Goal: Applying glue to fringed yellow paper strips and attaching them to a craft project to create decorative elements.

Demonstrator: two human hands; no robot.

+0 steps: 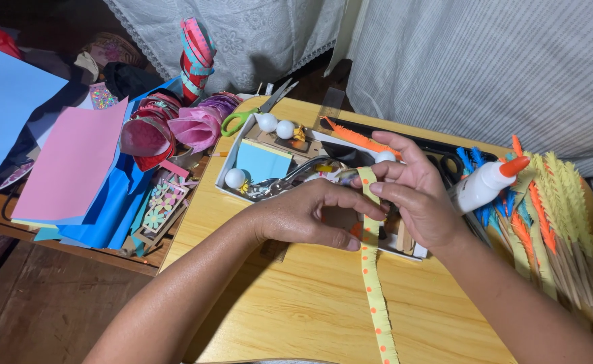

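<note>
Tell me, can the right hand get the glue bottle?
Probably yes: the glue bottle lies just beside the right hand with nothing between, but that hand is pinching the yellow strip.

Views: 1, head camera only; no 2nd view, so no shared area.
Position: worn on the person's head, above the near edge of the wooden counter (296,303).
Direction: looks steeply down and forward, toward the pale curtain (485,61) behind the counter.
Distance: close; the left hand (303,217) and right hand (414,195) sit at the middle of the frame, both forearms entering from the bottom edge.
Coverage: counter top fills the centre and right; a lower side table (60,239) with coloured paper sheets (74,162) takes the left; dark floor boards (47,303) show at bottom left.
</note>
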